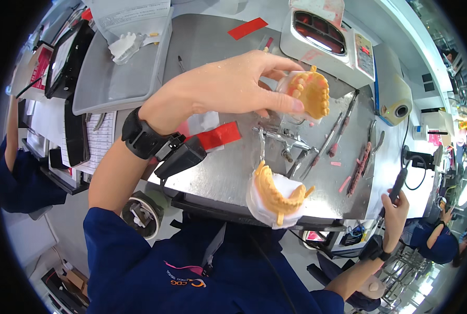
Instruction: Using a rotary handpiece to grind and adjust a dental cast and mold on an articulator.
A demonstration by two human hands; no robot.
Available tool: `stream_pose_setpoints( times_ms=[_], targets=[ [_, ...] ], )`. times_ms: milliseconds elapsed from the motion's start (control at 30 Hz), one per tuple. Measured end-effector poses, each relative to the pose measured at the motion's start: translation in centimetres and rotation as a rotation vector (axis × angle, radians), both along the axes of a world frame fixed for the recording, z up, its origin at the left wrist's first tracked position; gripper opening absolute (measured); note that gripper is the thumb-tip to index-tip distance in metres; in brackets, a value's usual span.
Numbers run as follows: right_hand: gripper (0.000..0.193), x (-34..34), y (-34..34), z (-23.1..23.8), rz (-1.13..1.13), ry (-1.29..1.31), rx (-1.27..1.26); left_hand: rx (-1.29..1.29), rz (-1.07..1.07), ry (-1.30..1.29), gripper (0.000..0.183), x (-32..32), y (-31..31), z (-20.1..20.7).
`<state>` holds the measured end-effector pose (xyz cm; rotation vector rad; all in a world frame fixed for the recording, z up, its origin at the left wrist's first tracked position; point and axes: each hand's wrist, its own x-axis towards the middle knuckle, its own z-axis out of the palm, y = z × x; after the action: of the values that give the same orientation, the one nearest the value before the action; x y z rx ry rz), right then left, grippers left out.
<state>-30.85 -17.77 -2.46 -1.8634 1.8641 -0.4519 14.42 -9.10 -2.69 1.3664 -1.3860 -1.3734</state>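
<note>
— What has your left hand (228, 83) got?

— My fingers are clamped on a yellow tooth model (311, 94), held up over the far side of the metal tray (212, 42).

— And the right hand (395, 206)?

— Off to the near right, wrapped around a dark handpiece (399, 183), I think. Another tooth model (276, 196) sits at the near edge.

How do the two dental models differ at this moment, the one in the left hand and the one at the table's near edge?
The held dental model is lifted above the table in the left hand, teeth facing right; the resting dental model lies untouched at the near edge of the steel table, its arch opening upward. The held one is partly covered by fingers; the resting one is fully exposed. Both are yellow-orange teeth on white bases.
</note>
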Motion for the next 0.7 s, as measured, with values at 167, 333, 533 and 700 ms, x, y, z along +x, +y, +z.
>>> stream_pose_setpoints(
  times_ms=[167, 333, 533, 700],
  targets=[
    [0.033, 1.5, 0.2, -2.0, -0.026, 0.173, -0.375, 0.029, 0.014, -0.137, 0.076, -0.5, 1.0, 1.1],
    [0.07, 13.3, 10.1, 0.2, 0.421, -0.459, -0.41, 0.017, 0.044, -0.076, 0.084, -1.7, 2.2, 1.1],
    [0.08, 18.7, 12.9, -3.4, 0.52, -0.786, -0.121, -0.183, 0.12, 0.186, 0.085, -4.1, 4.3, 1.1],
    [0.078, 18.5, 11.5, -1.5, 0.429, -1.243, 0.177, -0.915, 0.137, -0.354, 0.077, -6.7, 7.3, 2.8]
  ],
)
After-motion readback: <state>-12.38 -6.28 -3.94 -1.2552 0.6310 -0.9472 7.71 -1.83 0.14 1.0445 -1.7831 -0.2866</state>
